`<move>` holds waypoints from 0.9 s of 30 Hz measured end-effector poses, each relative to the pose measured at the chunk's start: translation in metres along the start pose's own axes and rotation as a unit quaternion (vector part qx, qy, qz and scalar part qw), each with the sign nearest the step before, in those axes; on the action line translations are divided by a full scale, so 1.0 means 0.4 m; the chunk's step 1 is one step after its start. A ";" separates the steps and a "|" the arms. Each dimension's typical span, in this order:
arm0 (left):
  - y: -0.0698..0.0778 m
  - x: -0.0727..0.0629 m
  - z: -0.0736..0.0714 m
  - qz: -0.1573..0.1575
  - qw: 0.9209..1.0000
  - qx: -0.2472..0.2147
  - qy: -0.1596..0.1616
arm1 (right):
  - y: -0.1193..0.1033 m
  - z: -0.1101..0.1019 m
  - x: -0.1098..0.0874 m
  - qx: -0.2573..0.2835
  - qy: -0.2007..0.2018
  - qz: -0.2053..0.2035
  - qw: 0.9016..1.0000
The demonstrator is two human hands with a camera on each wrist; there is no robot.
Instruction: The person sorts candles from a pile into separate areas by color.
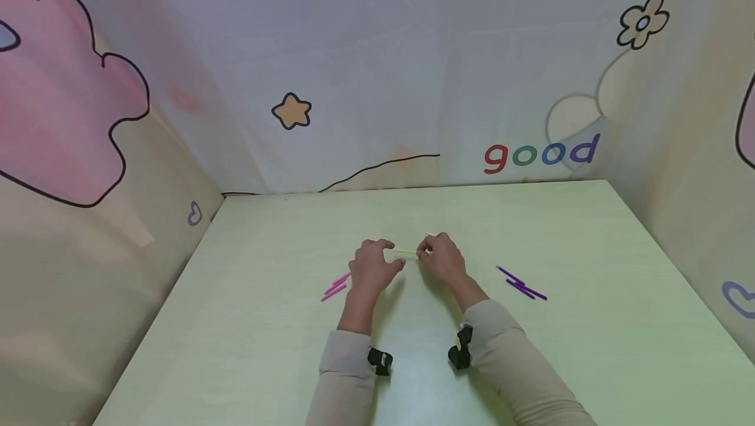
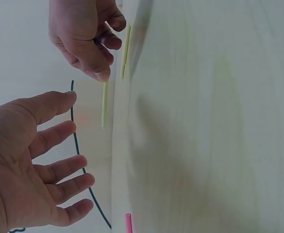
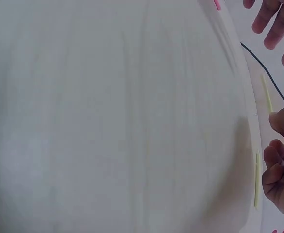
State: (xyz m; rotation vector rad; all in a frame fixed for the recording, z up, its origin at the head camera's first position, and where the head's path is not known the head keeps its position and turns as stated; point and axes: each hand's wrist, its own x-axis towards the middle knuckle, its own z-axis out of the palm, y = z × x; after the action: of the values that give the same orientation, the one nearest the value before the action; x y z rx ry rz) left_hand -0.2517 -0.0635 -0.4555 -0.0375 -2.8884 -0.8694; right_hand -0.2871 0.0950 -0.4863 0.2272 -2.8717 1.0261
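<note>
My right hand (image 1: 442,259) pinches one end of a thin pale-yellow stick (image 1: 406,251), whose free end points left. In the left wrist view that stick (image 2: 105,104) appears raised, in line with the backdrop. My left hand (image 1: 373,265) is spread beside the free end, thumb and fingers apart and holding nothing. More pale-yellow sticks (image 2: 125,53) lie on the table past my right hand, which partly hides them in the head view. Several pink sticks (image 1: 335,287) lie just left of my left wrist.
Several purple sticks (image 1: 522,283) lie in a loose pile to the right of my right hand. The pale-green table (image 1: 265,347) meets a printed cloth backdrop (image 1: 354,72) at its far edge. Cloth also hangs along both sides.
</note>
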 end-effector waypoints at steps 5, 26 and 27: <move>0.012 -0.018 0.007 0.005 1.000 -0.011 -0.001 | 0.023 -0.008 -0.013 0.014 0.016 0.015 1.000; 0.058 -0.042 0.084 0.014 0.999 -0.005 -0.030 | 0.121 -0.055 -0.041 0.020 0.072 0.077 0.994; 0.058 -0.043 0.086 0.014 0.999 -0.006 -0.031 | 0.123 -0.054 -0.041 0.018 0.071 0.080 0.994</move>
State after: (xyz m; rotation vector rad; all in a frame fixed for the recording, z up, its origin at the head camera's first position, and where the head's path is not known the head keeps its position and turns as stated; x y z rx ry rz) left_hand -0.2370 -0.0250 -0.4734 -0.1088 -2.9313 -0.8975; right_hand -0.2787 0.1482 -0.5026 -0.0726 -2.7806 1.0732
